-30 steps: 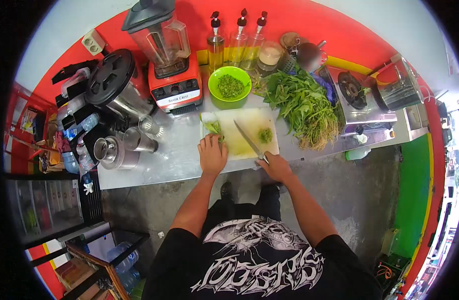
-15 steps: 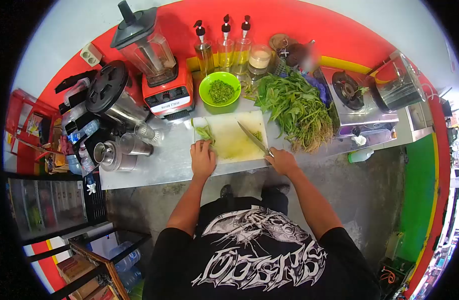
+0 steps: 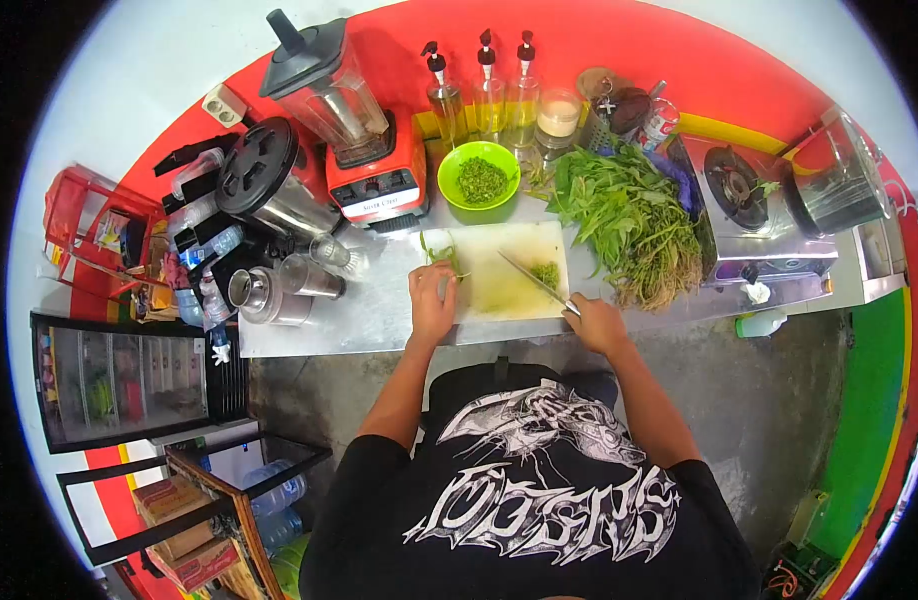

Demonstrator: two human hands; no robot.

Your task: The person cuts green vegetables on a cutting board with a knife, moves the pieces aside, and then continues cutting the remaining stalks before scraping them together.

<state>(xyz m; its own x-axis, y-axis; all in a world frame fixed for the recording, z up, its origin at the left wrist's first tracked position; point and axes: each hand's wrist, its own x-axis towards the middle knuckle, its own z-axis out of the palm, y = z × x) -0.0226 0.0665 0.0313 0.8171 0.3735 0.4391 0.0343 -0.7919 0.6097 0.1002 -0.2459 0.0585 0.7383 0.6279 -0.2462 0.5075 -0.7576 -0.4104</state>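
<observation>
My left hand [image 3: 434, 302] rests at the left side of the white cutting board [image 3: 489, 240], its fingers closed on a small bunch of green leaves [image 3: 442, 254]. My right hand [image 3: 597, 324] is wrapped round the handle of a kitchen knife [image 3: 535, 277]. The blade points up and left across the board, apart from the leaves. A little heap of chopped greens [image 3: 546, 273] lies just right of the blade. Behind the board, a lime-green bowl [image 3: 487, 212] contains more chopped greens. To the right lies a big pile of leafy stems with roots [image 3: 634, 215].
A red blender [image 3: 377, 182], a steel blender jar [image 3: 279, 185] and a cocktail shaker [image 3: 264, 297] stand at left. Pump bottles [image 3: 489, 100] line the back wall. A gas stove [image 3: 769, 235] occupies the right end. The metal counter's front edge runs before me.
The whole scene has shifted right in view as my head moved. My left fingers have curled in at the leaves, which now lie differently. The knife keeps nearly the same place on the board.
</observation>
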